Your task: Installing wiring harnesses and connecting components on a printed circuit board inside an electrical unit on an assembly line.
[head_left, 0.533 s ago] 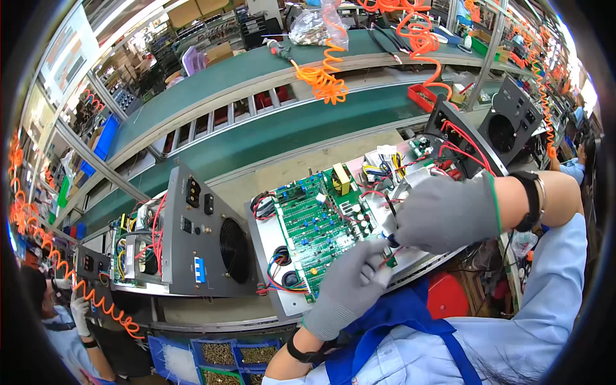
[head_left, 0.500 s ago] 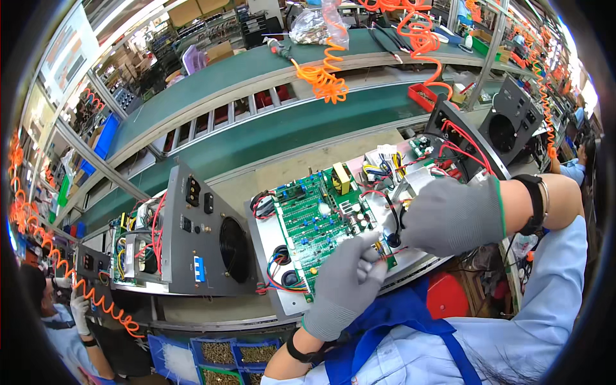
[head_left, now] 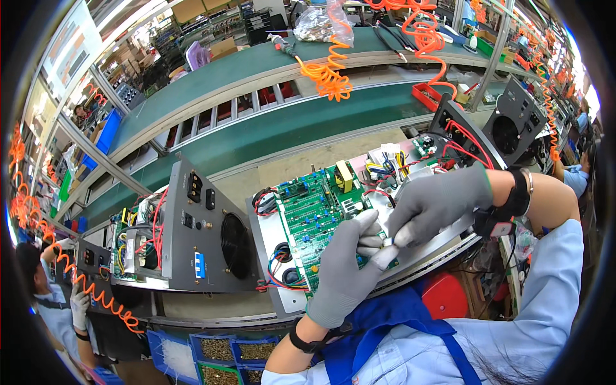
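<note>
Both my hands wear grey knit gloves and meet above the lower right corner of a green circuit board (head_left: 308,221). The fingers of my left hand (head_left: 346,263) are curled, with the thumb pressed toward the right fingertips. My right hand (head_left: 436,202) pinches from the other side. A small white piece (head_left: 387,242) shows between the fingertips; its kind is too small to tell. The board lies on a metal chassis (head_left: 264,237) and carries a yellow-wrapped transformer (head_left: 344,176). Coloured wires (head_left: 401,163) run beyond my right hand, which hides part of the chassis.
A second unit with a dark fan panel (head_left: 208,231) stands at left, another panel (head_left: 513,122) at far right. Behind runs a green conveyor (head_left: 256,135). Orange coiled hoses (head_left: 330,80) hang above. Parts bins (head_left: 218,350) sit below left; a co-worker's gloved hand (head_left: 80,305) is at far left.
My right hand has moved left and down to meet the left fingertips. My left hand has turned slightly, its fingers rising over the board. The small white piece now shows between them.
</note>
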The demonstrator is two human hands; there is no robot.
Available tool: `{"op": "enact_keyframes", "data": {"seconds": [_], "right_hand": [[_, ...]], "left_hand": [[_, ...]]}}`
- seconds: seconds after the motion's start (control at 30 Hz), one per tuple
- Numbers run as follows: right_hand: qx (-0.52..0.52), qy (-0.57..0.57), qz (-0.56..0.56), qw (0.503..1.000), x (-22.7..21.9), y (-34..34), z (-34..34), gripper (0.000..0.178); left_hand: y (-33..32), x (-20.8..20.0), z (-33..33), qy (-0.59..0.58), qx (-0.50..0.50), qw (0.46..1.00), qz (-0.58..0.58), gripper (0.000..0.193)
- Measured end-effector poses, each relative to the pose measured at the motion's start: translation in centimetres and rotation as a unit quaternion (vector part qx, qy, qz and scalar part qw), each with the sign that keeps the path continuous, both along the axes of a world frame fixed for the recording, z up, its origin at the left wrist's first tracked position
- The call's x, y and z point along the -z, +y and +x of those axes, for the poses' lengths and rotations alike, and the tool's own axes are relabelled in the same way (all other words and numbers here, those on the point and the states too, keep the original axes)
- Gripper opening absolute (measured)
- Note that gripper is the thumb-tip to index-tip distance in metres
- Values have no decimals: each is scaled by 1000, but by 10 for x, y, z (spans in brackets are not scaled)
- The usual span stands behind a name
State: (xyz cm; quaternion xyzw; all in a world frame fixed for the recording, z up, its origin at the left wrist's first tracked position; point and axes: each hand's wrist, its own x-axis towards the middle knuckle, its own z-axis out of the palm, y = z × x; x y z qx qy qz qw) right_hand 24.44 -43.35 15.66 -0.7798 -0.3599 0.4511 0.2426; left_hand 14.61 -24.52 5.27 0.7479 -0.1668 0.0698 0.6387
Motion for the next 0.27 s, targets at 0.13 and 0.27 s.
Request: {"op": "enact_keyframes", "data": {"seconds": [0.13, 0.27], "right_hand": [[69, 58, 5, 996, -2, -18, -16, 28], [-98, -43, 17, 994, 6, -13, -49, 27]], "left_hand": [[0, 20, 5, 102, 60, 990, -82, 48], [-5, -2, 13, 224, 197, 946, -130, 52]]}}
